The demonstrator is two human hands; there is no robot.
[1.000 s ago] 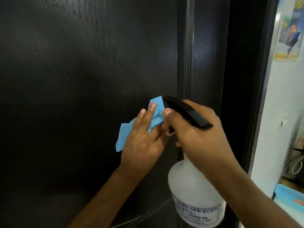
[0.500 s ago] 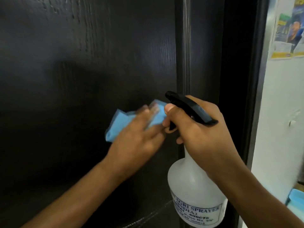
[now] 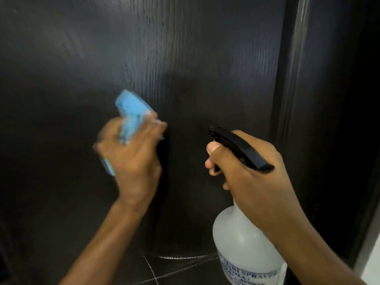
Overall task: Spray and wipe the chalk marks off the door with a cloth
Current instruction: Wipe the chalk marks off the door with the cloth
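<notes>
The left hand [image 3: 131,159] is raised against the dark door [image 3: 205,58], its forearm coming up from the lower left. It is blurred, and its fingers are curled round a blue cloth [image 3: 130,112] that sticks out above and left of the knuckles. The right hand [image 3: 253,173] comes in from the lower right and grips the neck of a spray bottle [image 3: 244,239], fingers wrapped round the trigger. The bottle stands about upright, its long axis vertical, and the black nozzle [image 3: 236,147] points up and left toward the door. White chalk marks [image 3: 181,262] lie low on the door, below both hands.
</notes>
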